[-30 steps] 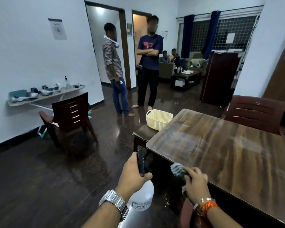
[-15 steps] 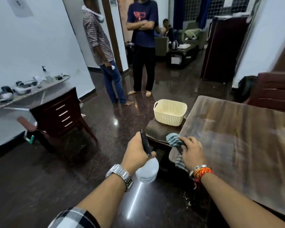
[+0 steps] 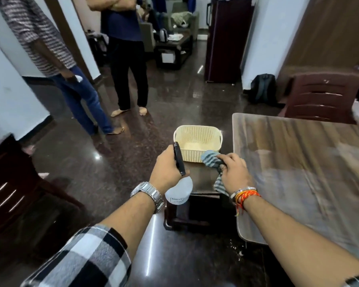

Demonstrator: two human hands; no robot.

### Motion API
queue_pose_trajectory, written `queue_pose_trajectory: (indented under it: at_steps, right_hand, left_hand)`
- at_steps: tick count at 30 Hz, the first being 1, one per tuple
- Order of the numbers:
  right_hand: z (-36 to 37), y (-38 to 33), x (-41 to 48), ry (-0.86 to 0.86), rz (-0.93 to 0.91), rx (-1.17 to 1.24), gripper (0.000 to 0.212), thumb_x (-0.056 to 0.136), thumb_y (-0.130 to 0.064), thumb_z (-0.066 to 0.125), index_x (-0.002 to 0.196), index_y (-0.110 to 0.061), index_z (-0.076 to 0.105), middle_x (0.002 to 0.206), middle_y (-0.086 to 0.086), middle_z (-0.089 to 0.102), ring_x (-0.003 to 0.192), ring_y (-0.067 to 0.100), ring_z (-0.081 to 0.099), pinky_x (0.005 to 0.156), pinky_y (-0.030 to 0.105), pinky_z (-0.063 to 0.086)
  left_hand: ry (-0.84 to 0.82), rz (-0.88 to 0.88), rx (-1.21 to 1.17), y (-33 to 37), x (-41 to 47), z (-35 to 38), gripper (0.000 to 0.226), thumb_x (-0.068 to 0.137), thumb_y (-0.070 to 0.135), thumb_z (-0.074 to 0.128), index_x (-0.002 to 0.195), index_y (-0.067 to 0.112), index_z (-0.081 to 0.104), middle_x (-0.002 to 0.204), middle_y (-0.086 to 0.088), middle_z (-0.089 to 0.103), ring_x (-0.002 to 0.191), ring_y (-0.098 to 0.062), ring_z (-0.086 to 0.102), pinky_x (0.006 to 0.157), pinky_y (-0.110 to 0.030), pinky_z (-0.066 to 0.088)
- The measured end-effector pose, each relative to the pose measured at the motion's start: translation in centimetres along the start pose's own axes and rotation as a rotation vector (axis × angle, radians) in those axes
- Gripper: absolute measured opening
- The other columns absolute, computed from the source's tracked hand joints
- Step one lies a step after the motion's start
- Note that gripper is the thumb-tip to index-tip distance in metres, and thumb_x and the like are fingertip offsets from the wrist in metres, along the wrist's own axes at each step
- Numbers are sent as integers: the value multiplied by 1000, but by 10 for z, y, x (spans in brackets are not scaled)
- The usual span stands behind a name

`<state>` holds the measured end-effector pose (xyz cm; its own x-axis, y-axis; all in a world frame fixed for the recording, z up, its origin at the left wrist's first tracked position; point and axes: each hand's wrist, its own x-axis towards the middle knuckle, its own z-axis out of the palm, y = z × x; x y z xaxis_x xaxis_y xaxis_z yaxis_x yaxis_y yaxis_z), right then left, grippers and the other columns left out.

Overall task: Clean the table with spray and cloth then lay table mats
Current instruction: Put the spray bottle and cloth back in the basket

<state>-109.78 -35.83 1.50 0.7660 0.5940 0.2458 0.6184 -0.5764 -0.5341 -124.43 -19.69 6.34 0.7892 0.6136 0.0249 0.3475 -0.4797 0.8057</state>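
My left hand (image 3: 166, 170) grips a white spray bottle (image 3: 179, 192) by its black trigger head, held over a dark stool (image 3: 197, 206) left of the table. My right hand (image 3: 234, 172) grips a grey-blue striped cloth (image 3: 210, 160), which hangs down beside the wooden table's (image 3: 298, 162) left edge. A cream plastic basket (image 3: 197, 141) stands on the stool just beyond both hands. No table mats are in sight.
Two people stand on the dark glossy floor at the back left (image 3: 124, 59). A dark wooden chair (image 3: 13, 189) is at the left, another chair (image 3: 321, 96) behind the table's far side. A dark fridge (image 3: 226, 38) and a backpack (image 3: 263, 88) are further back.
My view has tilted down and shifted toward the stool. Both hands moved forward and left off the table's corner, now over the stool near the basket, still holding bottle and cloth.
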Motion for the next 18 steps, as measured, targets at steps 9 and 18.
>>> queue_pose_trajectory:
  at_steps: [9,18]
  right_hand:
    - [73,11,122,20,81,-57,40,87,-1,50,119,-22,62,109,2,55,98,26,48,79,40,49]
    - [152,53,248,-44,142,-35,40,87,-3,50,123,-18,61,115,6,55,105,27,47,81,40,49]
  left_hand:
    - [-39,39,-13,-46,153,-3,55,73,8,92,83,30,42,85,5,60,73,-5,54,59,-5,41]
    - [-43,44,-15,-81,305,35,47,74,10,92,96,8,50,92,-13,65,81,-25,64,57,-13,45]
